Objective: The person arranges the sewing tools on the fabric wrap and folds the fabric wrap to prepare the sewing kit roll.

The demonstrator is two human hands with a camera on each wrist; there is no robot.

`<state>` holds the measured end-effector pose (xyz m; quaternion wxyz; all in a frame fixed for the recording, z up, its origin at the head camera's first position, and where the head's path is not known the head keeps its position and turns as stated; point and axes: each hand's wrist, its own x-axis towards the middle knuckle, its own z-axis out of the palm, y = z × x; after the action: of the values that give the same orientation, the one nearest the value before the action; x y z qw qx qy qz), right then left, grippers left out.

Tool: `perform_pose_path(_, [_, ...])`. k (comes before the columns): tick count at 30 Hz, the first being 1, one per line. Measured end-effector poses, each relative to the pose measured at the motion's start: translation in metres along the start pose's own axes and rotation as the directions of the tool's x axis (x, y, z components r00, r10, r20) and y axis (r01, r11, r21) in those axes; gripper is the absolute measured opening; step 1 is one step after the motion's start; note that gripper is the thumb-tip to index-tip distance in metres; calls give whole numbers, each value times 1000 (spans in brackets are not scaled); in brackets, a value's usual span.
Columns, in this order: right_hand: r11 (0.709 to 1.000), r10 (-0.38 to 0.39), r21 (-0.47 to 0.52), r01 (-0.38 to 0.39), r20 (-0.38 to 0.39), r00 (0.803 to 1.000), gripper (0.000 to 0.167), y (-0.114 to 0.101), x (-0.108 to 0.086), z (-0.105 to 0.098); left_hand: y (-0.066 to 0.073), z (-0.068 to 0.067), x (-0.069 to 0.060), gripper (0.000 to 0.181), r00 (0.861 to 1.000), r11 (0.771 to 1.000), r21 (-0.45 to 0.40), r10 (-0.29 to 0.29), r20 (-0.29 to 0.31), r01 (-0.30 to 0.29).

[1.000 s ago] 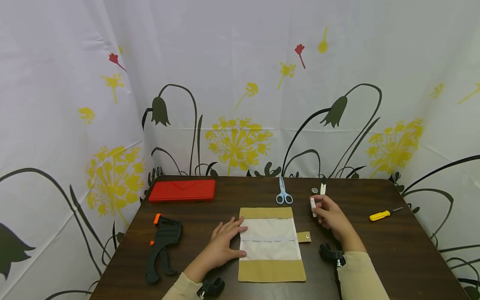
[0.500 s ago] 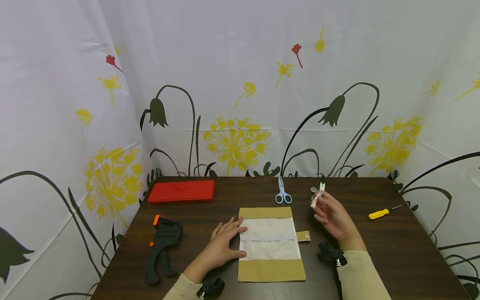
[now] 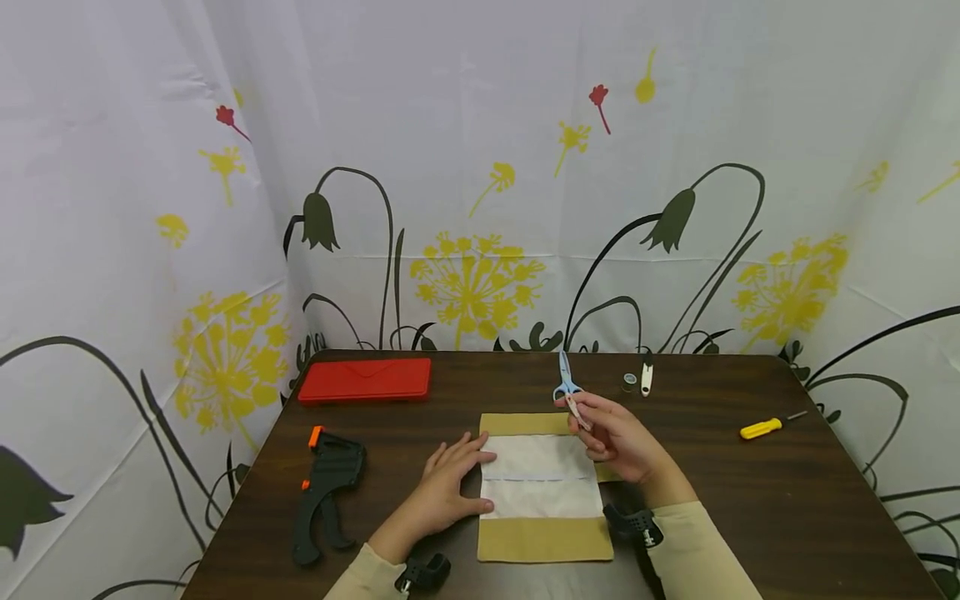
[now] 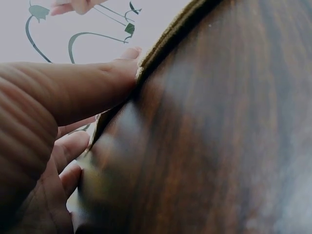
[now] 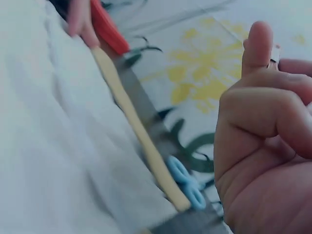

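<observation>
Steadiness probably matters most here: while the right grip (image 3: 621,437) pinches the small white item (image 3: 577,412) near the upper right corner of the cloth wrap (image 3: 540,498), the left grip (image 3: 448,493), fingers spread and grasping nothing, should press the wrap's left edge lightly against the desk (image 3: 787,500).

Pouch (image 3: 540,500): cloth, spread flat on table (image 3: 810,500). White middle, cross seam; tan band at near and far ends. Tan tab (image 3: 608,473) on right side, partly hidden. Left edge under spread fingers and thumb of left hand (image 3: 446,487).

White piece (image 3: 575,410): small, slim, reddish marks. Pinched in right hand's (image 3: 622,437) grip, raised, tilted, upper end leftward. From head view, appears by pouch's far right corner. Finer detail too small to tell.
</observation>
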<state>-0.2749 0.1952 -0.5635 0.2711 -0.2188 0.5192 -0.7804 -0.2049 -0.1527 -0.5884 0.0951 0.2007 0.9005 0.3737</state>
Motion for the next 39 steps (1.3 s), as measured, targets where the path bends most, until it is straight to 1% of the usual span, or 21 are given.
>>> perform_pose_path(2, [1000,26,-8,-26,-1,1000,32,4,5,8,1,0,0,68,1000,1000,-1,-3,-3,3])
perform_pose_path(6, [995,81,-56,-86,-77,994,19,11,13,24,2,0,0,61,1000,1000,-2,-6,-9,6])
perform_pose_path(8, [990,103,-89,-114,-118,988,16,15,17,32,3,0,-1,57,1000,1000,-7,-1,-8,1])
perform_pose_path(10, [982,124,-126,-143,-146,981,17,18,22,41,4,-2,-2,52,1000,1000,-6,10,-8,-10])
perform_pose_path(13, [963,154,-195,-183,-156,976,23,21,28,52,5,-3,-2,46,1000,1000,-1,18,-14,-18])
perform_pose_path(16, [947,186,-235,-219,-153,970,28,25,32,60,4,-2,-2,40,1000,1000,23,2,-25,-1])
perform_pose_path(18, [944,205,-228,-240,-166,965,29,29,35,64,4,0,0,36,1000,1000,29,-11,-24,12])
perform_pose_path(21, [952,203,-190,-238,-185,962,27,38,40,65,6,1,3,26,1000,999,29,-24,-15,25])
perform_pose_path(24, [963,192,-154,-223,-194,962,22,47,45,63,8,-2,7,21,1000,999,31,-22,-7,22])
perform_pose_path(28, [976,170,-98,-194,-209,963,13,56,47,58,10,-4,9,17,1000,999,40,13,-28,-12])
perform_pose_path(31, [983,150,-71,-169,-217,965,13,58,46,55,11,-4,11,12,999,999,29,26,-47,-24])
perform_pose_path(34, [986,114,-97,-139,-228,967,19,58,45,56,11,-2,13,9,998,1000,15,5,-62,-4])
perform_pose_path(36, [986,88,-116,-120,-252,964,22,61,46,58,10,0,13,9,997,1000,13,-15,-77,16])
perform_pose_path(39, [985,67,-131,-109,-287,956,24,66,48,61,8,4,11,12,993,1000,16,-22,-119,25])
